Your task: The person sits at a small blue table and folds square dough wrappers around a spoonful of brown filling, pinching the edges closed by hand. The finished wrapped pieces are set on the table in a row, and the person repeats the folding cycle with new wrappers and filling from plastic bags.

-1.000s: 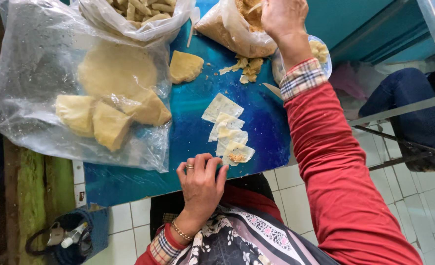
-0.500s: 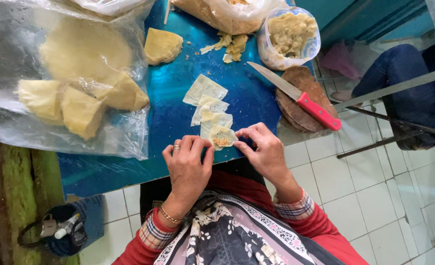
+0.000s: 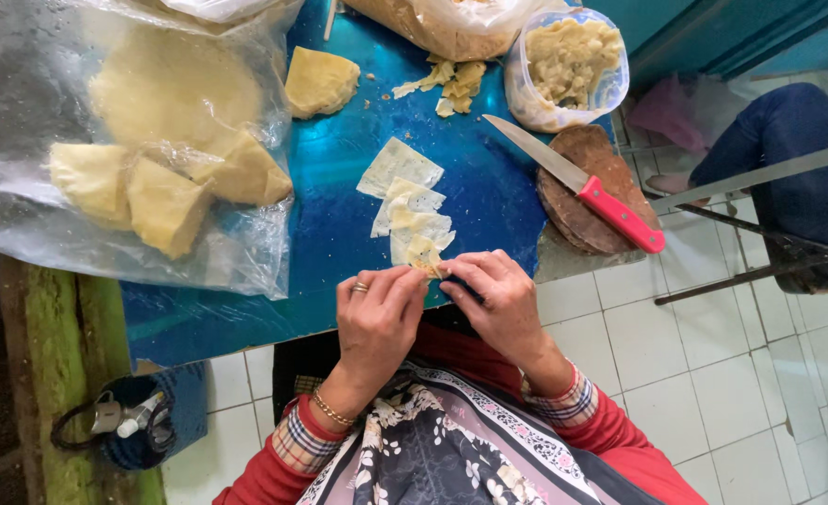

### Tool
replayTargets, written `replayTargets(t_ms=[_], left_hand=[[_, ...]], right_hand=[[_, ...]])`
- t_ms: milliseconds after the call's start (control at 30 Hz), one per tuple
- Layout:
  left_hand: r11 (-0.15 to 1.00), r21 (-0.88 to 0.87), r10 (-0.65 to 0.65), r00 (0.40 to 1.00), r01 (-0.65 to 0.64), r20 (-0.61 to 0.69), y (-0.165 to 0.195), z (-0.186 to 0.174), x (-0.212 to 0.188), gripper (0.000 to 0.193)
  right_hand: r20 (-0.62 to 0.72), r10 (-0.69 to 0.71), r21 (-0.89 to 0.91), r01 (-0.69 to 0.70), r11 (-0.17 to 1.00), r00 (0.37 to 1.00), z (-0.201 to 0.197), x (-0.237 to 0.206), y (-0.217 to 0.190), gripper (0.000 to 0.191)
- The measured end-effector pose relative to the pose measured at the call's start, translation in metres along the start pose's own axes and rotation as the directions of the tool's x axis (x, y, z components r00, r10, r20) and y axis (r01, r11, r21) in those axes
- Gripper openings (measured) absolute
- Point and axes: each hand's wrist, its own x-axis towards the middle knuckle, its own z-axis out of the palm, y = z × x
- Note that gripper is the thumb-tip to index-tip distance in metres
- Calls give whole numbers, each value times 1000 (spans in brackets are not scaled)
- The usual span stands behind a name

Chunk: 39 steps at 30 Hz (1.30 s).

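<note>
Both hands meet at the near edge of the blue table. My left hand, with a ring, and my right hand pinch a small square dough wrapper with filling between their fingertips. Just beyond it, several thin pale wrappers lie in a row on the table. A plastic tub of crumbly filling stands at the far right.
A red-handled knife rests on a round wooden board. A clear bag of yellow dough blocks covers the left side. One loose dough piece lies beyond. Another person's blue-trousered leg is at right.
My right hand came back from the far tub to the near edge and joined my left hand on the filled wrapper. The camera view shifted slightly.
</note>
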Motion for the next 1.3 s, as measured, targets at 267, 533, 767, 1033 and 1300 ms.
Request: replayTargets(t_ms=[267,533,767,1033,1300], left_hand=[[997,32,66,997,-67,33,-3,2,-1,20],[1000,8,-22,998,21,62,-1,4,4,21],[991,-60,-117,990,122,72,-4,6,20,8],[974,-86,-196,973,207,123,-10,10,26,7],[988,-137,-44,989,64,145,-11,-3,22,11]], right_hand=[[36,-234,-112,237,965,971,6,2,7,29],[159,-181,66,173,983,970,10,19,27,10],[369,-35,221,-51,974,929,9,53,39,15],[172,-289,-130,313,941,942,-4,27,10,18],[336,-52,160,-2,987,941,10,52,37,12]])
